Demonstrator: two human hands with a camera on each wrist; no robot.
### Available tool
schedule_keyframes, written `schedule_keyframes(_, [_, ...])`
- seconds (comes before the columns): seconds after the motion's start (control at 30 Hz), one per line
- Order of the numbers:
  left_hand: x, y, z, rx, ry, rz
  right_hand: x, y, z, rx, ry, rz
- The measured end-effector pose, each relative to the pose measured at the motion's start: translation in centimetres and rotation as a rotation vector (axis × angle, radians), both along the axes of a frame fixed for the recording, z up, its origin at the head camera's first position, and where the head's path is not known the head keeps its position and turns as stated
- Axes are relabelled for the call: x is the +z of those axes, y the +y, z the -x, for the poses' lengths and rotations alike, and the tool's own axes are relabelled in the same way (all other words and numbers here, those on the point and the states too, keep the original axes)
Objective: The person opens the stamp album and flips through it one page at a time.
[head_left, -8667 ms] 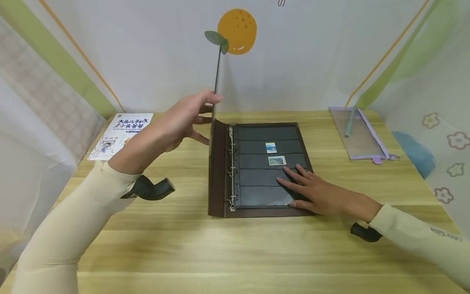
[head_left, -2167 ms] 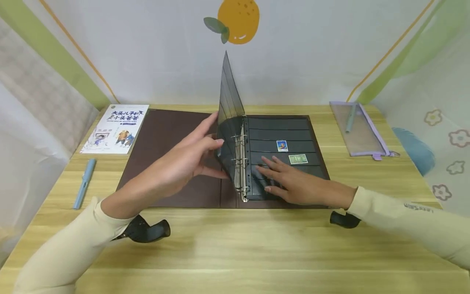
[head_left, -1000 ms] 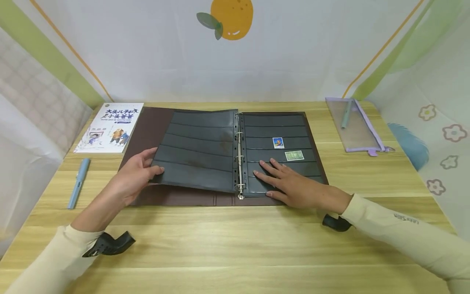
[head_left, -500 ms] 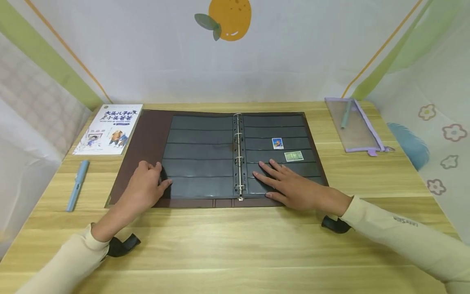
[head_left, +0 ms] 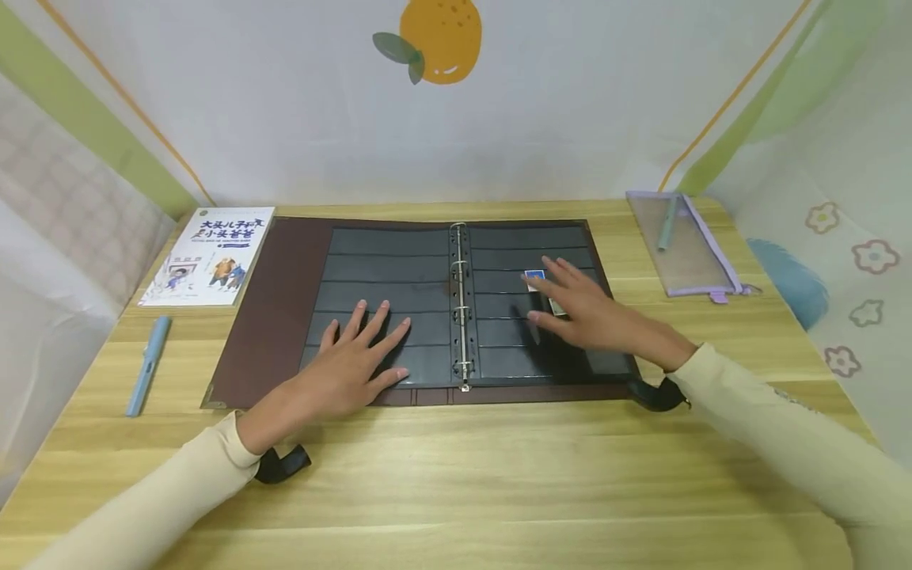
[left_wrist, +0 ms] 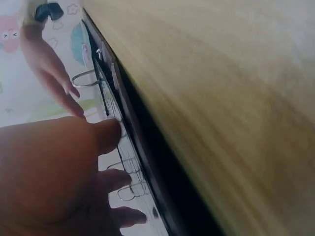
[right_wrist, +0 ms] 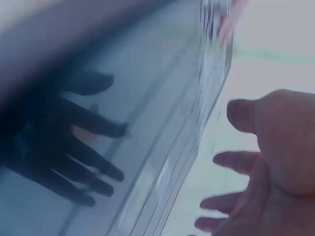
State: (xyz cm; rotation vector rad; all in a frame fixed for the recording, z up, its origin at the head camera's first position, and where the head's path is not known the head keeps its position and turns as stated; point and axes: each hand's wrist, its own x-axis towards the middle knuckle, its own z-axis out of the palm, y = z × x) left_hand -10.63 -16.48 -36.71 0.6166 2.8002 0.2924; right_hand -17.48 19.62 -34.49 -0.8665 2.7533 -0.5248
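A brown ring-binder stamp album (head_left: 260, 317) lies spread out on the table, black pocket pages on both sides of its metal rings (head_left: 461, 317). My left hand (head_left: 345, 372) rests with fingers spread on the lower part of the left page (head_left: 392, 265). Over the right page (head_left: 509, 356) hovers my right hand (head_left: 591, 313), fingers extended; the right wrist view shows a gap between this hand (right_wrist: 275, 152) and the page, which carries its dark reflection. Beneath the fingers, a blue stamp (head_left: 534, 274) and a pale green stamp (head_left: 558, 308) are partly covered.
Left of the album stand a white illustrated booklet (head_left: 210, 257) and a blue pen (head_left: 148, 366). A mesh zip pouch (head_left: 687, 261) with lilac edging lies at the back right, a green pen (head_left: 667, 223) in it. A white curtain (head_left: 321, 103) hangs behind the table.
The left hand turned pages over to the left, let go, and moved right onto the left page. The right hand has lifted from the lower right page and shifted up over the stamps.
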Motion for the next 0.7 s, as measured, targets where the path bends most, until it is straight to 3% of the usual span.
schedule_keyframes(0.17, [-0.3,0.1,-0.3,0.024,-0.025,0.013,0.1,2.7,4.2,-0.129,-0.041,-0.018])
schedule_keyframes(0.27, [-0.5,0.1,-0.4,0.021,-0.022,0.012,-0.2,3.9,5.4,-0.153,-0.07,-0.026])
schedule_keyframes(0.47, [-0.5,0.1,-0.4,0.016,-0.012,0.02,-0.5,4.0,5.9,-0.236,-0.102,0.015])
schedule_keyframes(0.7, [-0.5,0.3,-0.6,0.018,-0.014,0.011,-0.3,3.7,5.9,-0.476,-0.03,0.209])
